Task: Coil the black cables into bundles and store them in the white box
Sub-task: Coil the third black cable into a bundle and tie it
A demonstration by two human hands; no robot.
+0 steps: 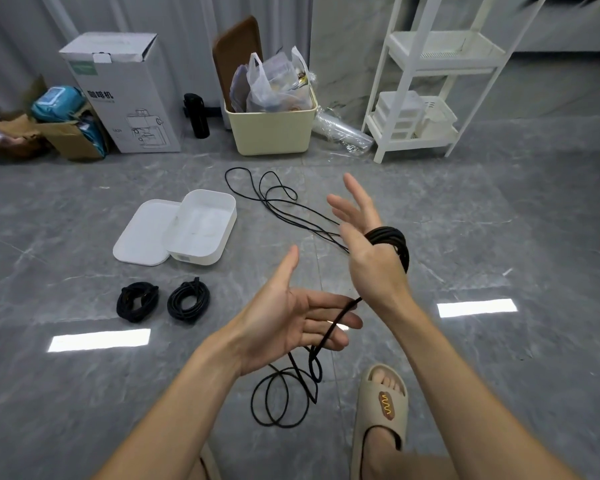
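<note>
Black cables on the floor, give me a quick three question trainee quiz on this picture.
1. How many finished bundles lie on the floor near the white box?
2. True or false: the white box already holds a bundle.
3. Where is the cable being wound? A) around the left hand B) around the right hand C) around the slipper

Key: 1. Two. 2. False, it looks empty, lid beside it. 3. B.

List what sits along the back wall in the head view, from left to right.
Brown cardboard box → tall white carton → black bottle → cream bin → white shelf rack.
</note>
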